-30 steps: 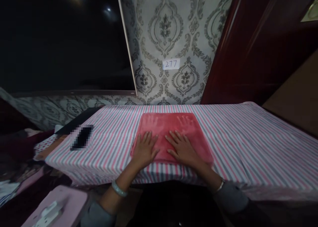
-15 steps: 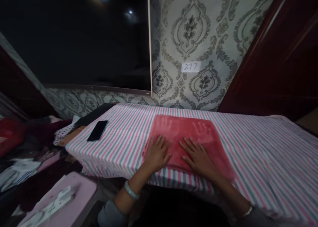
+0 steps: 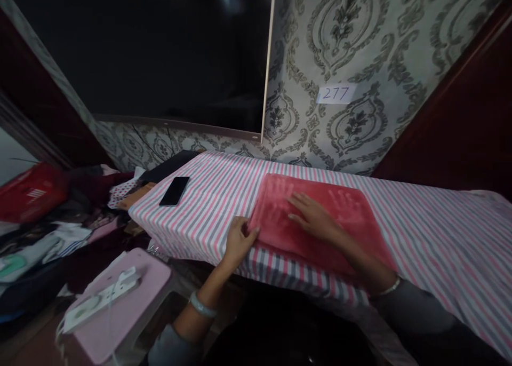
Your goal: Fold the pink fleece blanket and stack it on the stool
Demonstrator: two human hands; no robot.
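A folded red plush cloth (image 3: pixel 320 248) lies flat on a striped sheet, with pale handprints pressed into its pile. At its left edge, near the front corner, my left hand (image 3: pixel 239 239) has its thumb and curled fingers closed on the border. My right hand (image 3: pixel 316 216) rests on the cloth's upper face, fingers stretched out and pointing left. The underside of the cloth is out of sight.
The pink, grey and white striped sheet (image 3: pixel 216 195) covers the table. A phone (image 3: pixel 175 191) lies toward its left end. Lower left, a power strip (image 3: pixel 102 299) sits on a pink stool (image 3: pixel 150 270). Heaped clothes (image 3: pixel 72 238) fill the far left. A large screen (image 3: pixel 180 51) hangs behind.
My left hand has gone from lying flat on the cloth to its left edge. My right hand has shifted left and away from me across the cloth. The view has turned slightly left.
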